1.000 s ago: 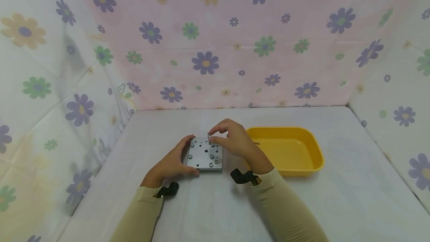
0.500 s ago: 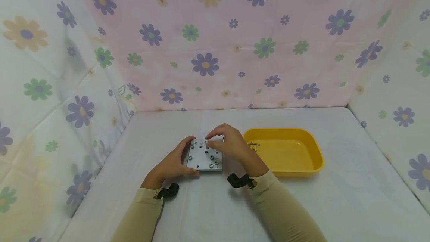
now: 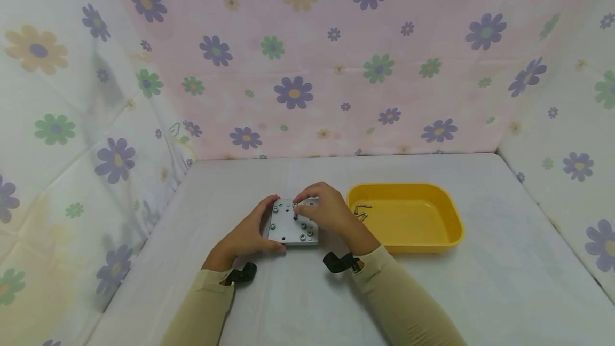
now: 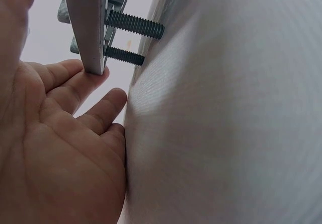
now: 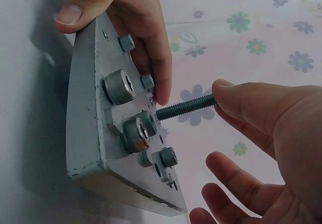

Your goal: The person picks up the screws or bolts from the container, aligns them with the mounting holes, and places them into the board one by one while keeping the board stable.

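My left hand (image 3: 245, 236) grips a flat silver metal plate (image 3: 287, 228) at its left side, thumb on the near edge and fingers at the far edge. Several socket-head screws (image 5: 119, 87) stand in the plate's holes. In the left wrist view, threaded shanks (image 4: 136, 24) stick out of its underside, which is held off the white cloth. With thumb and index finger, my right hand (image 3: 331, 212) pinches another threaded screw (image 5: 186, 106) above the middle of the plate, its tip at or close to the surface. The fingertips hide its head in the right wrist view.
To the right stands a yellow tray (image 3: 408, 192) with several loose screws (image 3: 362, 212) at its left end. A white cloth (image 3: 298, 292) covers the table, and flowered curtains (image 3: 317, 57) hang at the back and sides.
My right hand has moved left and slightly toward me, bringing the screw from the far part of the plate to its middle. More of the tray's screws show now. My left hand stays put.
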A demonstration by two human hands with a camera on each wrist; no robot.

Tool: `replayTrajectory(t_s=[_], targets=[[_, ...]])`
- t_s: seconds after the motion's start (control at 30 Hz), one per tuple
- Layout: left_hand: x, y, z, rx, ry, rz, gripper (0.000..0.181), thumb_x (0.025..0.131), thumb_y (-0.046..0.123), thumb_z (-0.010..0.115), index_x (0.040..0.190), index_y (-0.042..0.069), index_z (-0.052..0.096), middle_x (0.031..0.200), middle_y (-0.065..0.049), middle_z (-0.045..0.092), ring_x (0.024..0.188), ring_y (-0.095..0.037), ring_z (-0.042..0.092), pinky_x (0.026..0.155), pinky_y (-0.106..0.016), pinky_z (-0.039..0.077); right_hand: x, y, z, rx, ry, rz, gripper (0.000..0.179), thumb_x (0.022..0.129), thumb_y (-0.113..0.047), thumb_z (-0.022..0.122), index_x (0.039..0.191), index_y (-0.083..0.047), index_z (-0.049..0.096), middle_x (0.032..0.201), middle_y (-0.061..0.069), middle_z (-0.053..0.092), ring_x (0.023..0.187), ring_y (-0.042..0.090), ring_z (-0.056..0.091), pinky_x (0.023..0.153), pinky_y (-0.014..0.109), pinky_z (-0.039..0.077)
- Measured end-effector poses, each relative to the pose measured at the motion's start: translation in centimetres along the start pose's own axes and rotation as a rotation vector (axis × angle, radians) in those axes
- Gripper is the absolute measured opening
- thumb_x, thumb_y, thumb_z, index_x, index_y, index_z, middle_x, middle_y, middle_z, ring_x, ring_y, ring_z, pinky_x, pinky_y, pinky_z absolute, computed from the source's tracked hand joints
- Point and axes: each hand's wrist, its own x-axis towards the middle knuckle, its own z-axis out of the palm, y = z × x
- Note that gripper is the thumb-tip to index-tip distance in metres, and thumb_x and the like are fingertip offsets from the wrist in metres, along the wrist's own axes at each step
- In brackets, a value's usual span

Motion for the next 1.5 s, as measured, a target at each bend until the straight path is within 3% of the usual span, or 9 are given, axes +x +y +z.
replayTrajectory(t_s=[0.97, 1.5], targets=[[-0.19, 0.37, -0.05, -0.005, -0.011, -0.009, 0.139, 0.058, 0.046, 0.101, 0.166, 0.021, 0.016, 0.173, 0.000, 0.018, 0.161, -0.023, 0.012, 0.129, -0.054, 0.014, 0.13, 0.44, 0.46, -0.060, -0.024, -0.067, 0.016, 0.092, -0.031, 0.079, 0.107, -0.025, 0.083, 0.131, 0.001, 0.065, 0.130, 0.024, 0.055, 0.115, 0.051, 0.041], [-0.32, 0.77, -0.13, -0.003, -0.011, -0.013, 0.138, 0.058, 0.045, 0.101, 0.166, 0.021, 0.017, 0.173, -0.001, 0.020, 0.161, -0.023, 0.013, 0.129, -0.054, 0.014, 0.11, 0.52, 0.80, -0.095, -0.014, -0.042, 0.015, 0.091, -0.032, 0.080, 0.105, -0.028, 0.083, 0.133, 0.002, 0.064, 0.132, 0.026, 0.054, 0.117, 0.052, 0.041]])
